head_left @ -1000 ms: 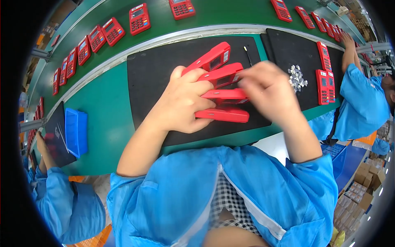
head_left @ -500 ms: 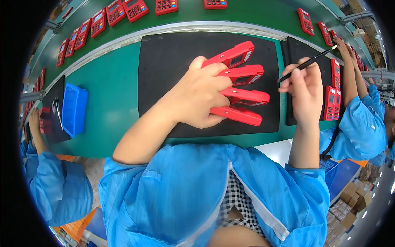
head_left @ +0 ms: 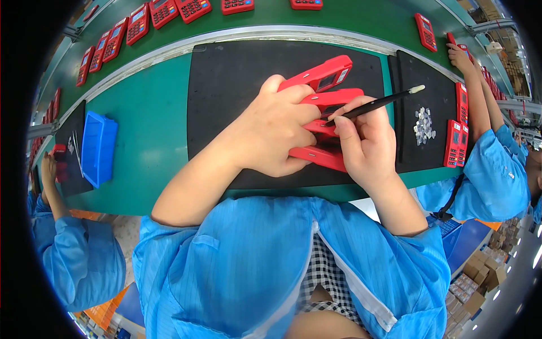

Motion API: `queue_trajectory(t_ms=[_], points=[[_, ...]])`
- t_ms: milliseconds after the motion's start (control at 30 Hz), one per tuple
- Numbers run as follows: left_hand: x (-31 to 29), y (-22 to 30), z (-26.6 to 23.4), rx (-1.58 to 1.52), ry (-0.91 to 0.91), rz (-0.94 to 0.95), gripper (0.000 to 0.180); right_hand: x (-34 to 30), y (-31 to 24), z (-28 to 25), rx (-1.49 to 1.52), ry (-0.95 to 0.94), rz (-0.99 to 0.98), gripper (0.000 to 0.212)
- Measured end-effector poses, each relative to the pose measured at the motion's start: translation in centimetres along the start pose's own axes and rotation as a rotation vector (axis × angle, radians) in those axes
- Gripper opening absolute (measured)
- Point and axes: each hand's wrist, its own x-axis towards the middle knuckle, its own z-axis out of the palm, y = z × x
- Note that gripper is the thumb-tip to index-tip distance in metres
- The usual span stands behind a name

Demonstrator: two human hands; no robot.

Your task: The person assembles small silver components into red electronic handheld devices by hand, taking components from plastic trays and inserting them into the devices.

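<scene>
My left hand point(head_left: 276, 125) is closed on several red card payment terminals point(head_left: 316, 75), fanned out between its fingers with their edges turned up, above a black mat point(head_left: 231, 73). In my right hand point(head_left: 370, 144) is a slim black pen-like tool point(head_left: 379, 104), pinched between thumb and fingers. Its pale end points up to the right. The other end meets, or nearly meets, the edge of a lower terminal in the fan; exact contact is hard to tell. My right hand partly covers the lower terminals.
Small clear pieces point(head_left: 423, 126) lie on a second black mat to the right, beside red terminals point(head_left: 453, 144). A blue bin point(head_left: 99, 150) stands at the left. More terminals line a green belt point(head_left: 361, 16) beyond the bench. Co-workers' arms point(head_left: 480, 104) reach in at both sides.
My right hand has moved left and down with the pen-like tool, from beside the fan onto its lower terminals. The small clear pieces now show. Terminals on the belt have shifted slightly right.
</scene>
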Motion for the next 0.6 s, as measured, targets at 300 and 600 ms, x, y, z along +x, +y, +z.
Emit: queue_trajectory(t_ms=[300,600], points=[[0.3,0.0,0.2,0.016,0.102,0.039,0.012,2.8,0.8,-1.4,0.081,-0.098,0.013,0.013],[0.5,0.1,0.4,0.000,0.103,0.025,0.012,4.2,1.3,0.0,-0.013,-0.053,-0.081,0.015]])
